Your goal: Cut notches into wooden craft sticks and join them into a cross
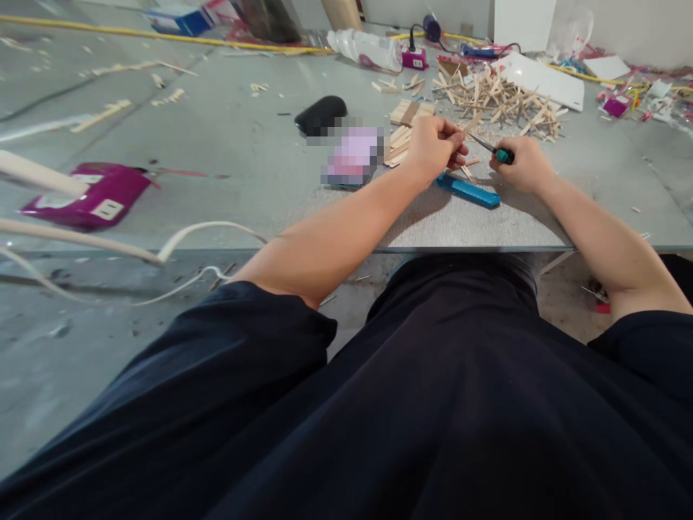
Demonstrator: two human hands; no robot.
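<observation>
My left hand (437, 148) is closed in a pinch on a thin wooden stick (473, 124), whose end shows past the fingertips. In my right hand (522, 165) is a pointed metal tool with a green and black handle (503, 155); its exact kind is hard to make out. The tool's tip points left, close to the stick and my left fingers. Just below both hands lies a blue utility knife (468, 191) on the table. Wooden strips (399, 146) lie beside my left wrist, partly hidden by it.
Behind my hands spreads a heap of small wooden pieces (501, 101). A phone with a blurred screen (354, 153) and a black case (322, 115) lie to the left. Further left is a purple glue-gun-like object (116, 191). A clear plastic bottle (365, 49) lies at the back.
</observation>
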